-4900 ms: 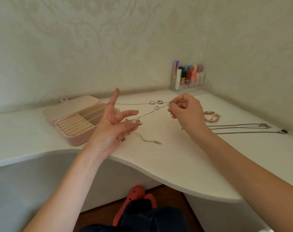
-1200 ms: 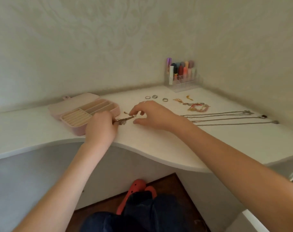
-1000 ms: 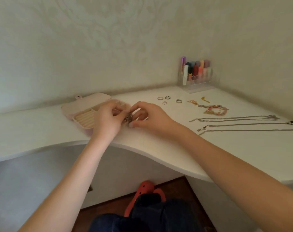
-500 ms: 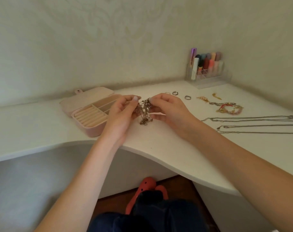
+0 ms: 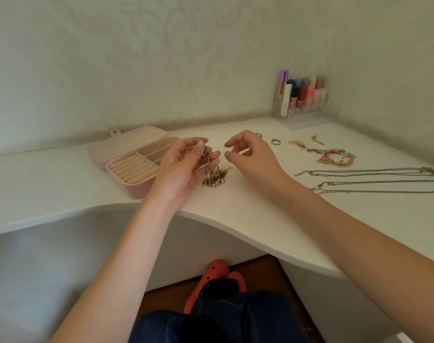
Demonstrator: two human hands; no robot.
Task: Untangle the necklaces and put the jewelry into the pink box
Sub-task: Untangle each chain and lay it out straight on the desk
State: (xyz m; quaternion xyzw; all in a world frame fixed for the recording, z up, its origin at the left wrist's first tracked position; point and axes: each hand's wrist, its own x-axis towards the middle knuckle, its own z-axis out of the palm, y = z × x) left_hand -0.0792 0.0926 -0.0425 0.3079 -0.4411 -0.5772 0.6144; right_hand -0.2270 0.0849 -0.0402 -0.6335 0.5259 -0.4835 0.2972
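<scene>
The untangling step is in hand, judging by the bunched chain (image 5: pixel 212 169): the left hand (image 5: pixel 183 167) pinches its upper end between thumb and fingertips, and the rest hangs down to a small gold-and-silver clump resting on the white desk (image 5: pixel 235 214) just in front of the pink box (image 5: pixel 134 159). The right hand (image 5: pixel 250 154) hovers just beside it with thumb and forefinger curled toward each other but holding nothing that I can see — poised, it seems, to pick a strand. The box stands open, lid laid back, its ring rolls and compartments showing no jewelry in what can be seen. Off to the right lie three long silver necklaces (image 5: pixel 374 180) stretched out straight, the bracelets (image 5: pixel 335 155) beyond them, and a ring (image 5: pixel 275 141) near the back. The next move likely calls for the right fingertips to catch one loose loop low in the clump and draw it gently sideways while the left keeps its end — a hard tug would tighten the knot. Half a second earlier both hands held the clump lifted between them; now the right has let go and the clump has sunk to the desk.
</scene>
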